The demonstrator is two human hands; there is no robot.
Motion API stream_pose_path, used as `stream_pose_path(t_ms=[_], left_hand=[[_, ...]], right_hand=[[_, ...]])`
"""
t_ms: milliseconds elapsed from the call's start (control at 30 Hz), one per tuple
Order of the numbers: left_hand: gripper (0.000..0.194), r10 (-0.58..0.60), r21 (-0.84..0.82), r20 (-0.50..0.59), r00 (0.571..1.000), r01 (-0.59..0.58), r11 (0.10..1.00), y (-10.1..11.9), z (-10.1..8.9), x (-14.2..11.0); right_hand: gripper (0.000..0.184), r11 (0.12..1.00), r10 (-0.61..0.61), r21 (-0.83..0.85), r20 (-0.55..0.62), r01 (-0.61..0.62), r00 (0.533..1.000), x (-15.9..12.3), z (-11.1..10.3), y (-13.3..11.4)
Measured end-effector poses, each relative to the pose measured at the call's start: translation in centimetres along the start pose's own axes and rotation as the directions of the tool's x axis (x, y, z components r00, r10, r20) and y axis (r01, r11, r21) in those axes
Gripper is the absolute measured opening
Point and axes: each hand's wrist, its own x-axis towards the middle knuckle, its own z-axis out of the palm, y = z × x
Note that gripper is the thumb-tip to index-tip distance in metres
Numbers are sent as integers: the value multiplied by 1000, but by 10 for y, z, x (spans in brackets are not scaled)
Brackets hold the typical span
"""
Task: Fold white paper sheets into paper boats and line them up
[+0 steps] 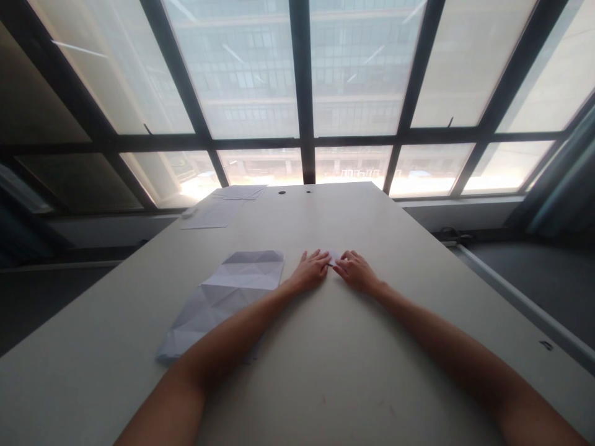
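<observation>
A small white piece of paper [333, 254] lies on the table between my two hands, mostly covered by them. My left hand [311, 271] rests flat at its left side, fingers stretched forward and touching it. My right hand [357, 271] is at the paper's right side, its fingers bent and closed on the edge. Between the fingertips shows a thin dark mark or sliver, too small to make out. Left of my left forearm lies a large creased sheet of paper [237, 279], its fold lines forming triangles; the forearm hides part of its lower right.
The long white table [353, 217] reaches to the windows. At its far left lie flat white sheets [211, 214]. Two dark round spots, one a cable hole [282, 192], show near the far edge. A dark mark [546, 345] is at the right edge.
</observation>
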Motion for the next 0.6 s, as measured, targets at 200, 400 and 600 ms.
stream_pose_path(t_ms=[200,400,600], left_hand=[[50,25,12,38,999,-26,1000,3,-4,-1],[56,5,-18,52,999,-4,1000,2,-4,1],[60,26,-2,44,999,-26,1000,1,-4,1]], right_hand=[[32,981,-121,146,-47,127,992,-1,3,-7],[45,989,-72,134,64,63,995,-1,12,-3],[61,992,69,87,203,-88,977,2,17,3]])
